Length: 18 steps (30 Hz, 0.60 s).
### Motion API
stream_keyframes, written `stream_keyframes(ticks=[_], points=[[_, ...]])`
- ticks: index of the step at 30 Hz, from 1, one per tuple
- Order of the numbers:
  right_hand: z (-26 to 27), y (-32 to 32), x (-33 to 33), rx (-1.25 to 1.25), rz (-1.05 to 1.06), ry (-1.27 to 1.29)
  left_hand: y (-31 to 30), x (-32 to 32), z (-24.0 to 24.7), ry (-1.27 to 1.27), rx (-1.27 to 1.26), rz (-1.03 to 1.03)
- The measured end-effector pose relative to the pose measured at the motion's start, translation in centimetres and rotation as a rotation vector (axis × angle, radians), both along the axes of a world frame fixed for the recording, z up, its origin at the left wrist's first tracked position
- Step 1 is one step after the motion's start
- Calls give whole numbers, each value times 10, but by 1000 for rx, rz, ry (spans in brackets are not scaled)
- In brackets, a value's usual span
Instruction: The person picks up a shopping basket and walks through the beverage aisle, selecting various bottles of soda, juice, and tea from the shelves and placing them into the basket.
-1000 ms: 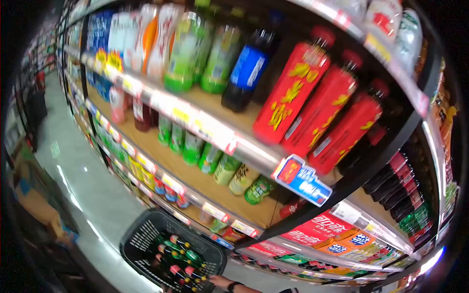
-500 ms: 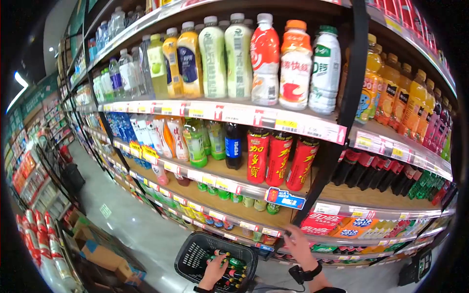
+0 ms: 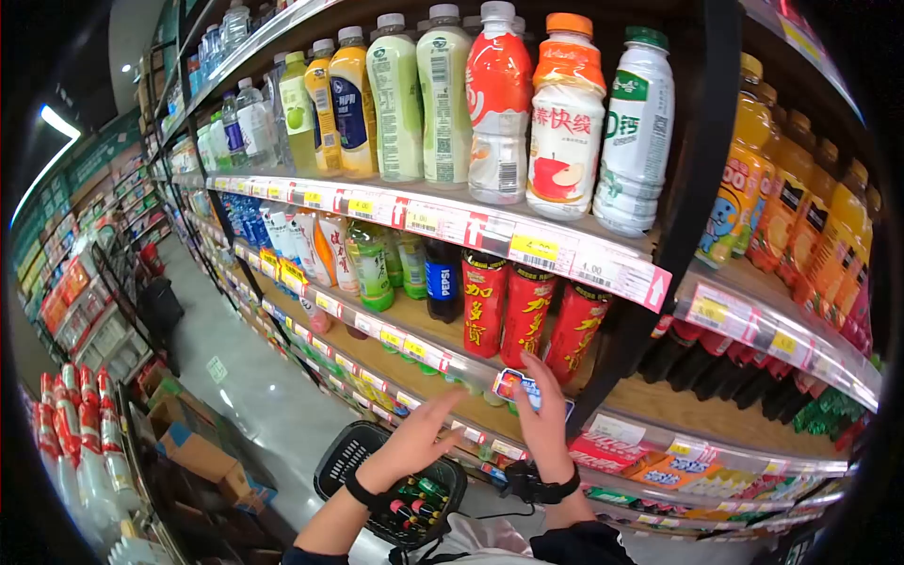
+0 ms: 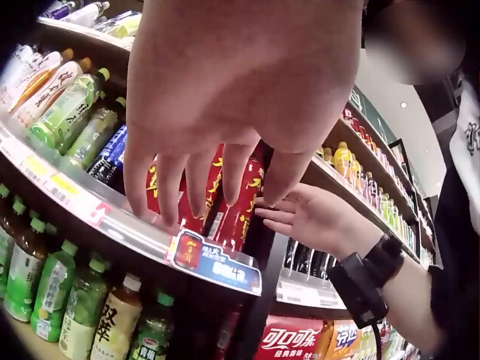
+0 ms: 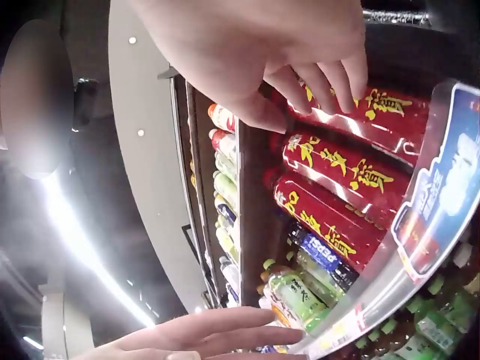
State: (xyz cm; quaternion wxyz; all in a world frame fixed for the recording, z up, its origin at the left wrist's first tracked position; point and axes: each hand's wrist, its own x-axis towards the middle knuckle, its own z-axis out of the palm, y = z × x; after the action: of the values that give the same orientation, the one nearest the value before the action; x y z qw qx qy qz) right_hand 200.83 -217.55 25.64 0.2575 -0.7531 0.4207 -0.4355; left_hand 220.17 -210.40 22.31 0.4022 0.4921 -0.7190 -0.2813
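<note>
Both bare hands are raised in front of the drinks shelf. My left hand (image 3: pixel 414 440) has its fingers extended toward the shelf edge, holding nothing. My right hand (image 3: pixel 546 419) reaches up beside it, also without anything in its grasp; its fingers overlap the blue price sign (image 3: pixel 516 388) in the head view. Behind the hands stand three red bottles with yellow lettering, a left one (image 3: pixel 484 306), a middle one (image 3: pixel 527 311) and a right one (image 3: pixel 577 330). In the right wrist view, the right fingers hang close over the red bottles (image 5: pixel 337 172). A Pepsi bottle (image 3: pixel 442 282) stands to their left.
Below the forearms sits a black shopping basket (image 3: pixel 331 463) with several small bottles (image 3: pixel 426 509) inside. White and orange-capped drink bottles (image 3: pixel 568 127) fill the shelf above. A black upright post (image 3: pixel 692 141) divides the shelving. Cardboard boxes (image 3: pixel 202 447) stand across the aisle at left.
The left hand has come up out of the basket toward the shelf. My right hand has risen up and left to the red bottles. The view has shifted closer to the shelves.
</note>
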Motion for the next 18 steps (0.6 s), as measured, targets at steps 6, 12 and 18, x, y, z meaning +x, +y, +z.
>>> stream_keyframes(ticks=[6,12,18], points=[[-7,-17,38,23,120,-23,-75,-6,12,199,-168,217],[-7,-28,51,-15,86,12,-134,-14,28,515,-231,241],[-3,-27,74,31,31,-111,-173,-10,45,671,-265,239]])
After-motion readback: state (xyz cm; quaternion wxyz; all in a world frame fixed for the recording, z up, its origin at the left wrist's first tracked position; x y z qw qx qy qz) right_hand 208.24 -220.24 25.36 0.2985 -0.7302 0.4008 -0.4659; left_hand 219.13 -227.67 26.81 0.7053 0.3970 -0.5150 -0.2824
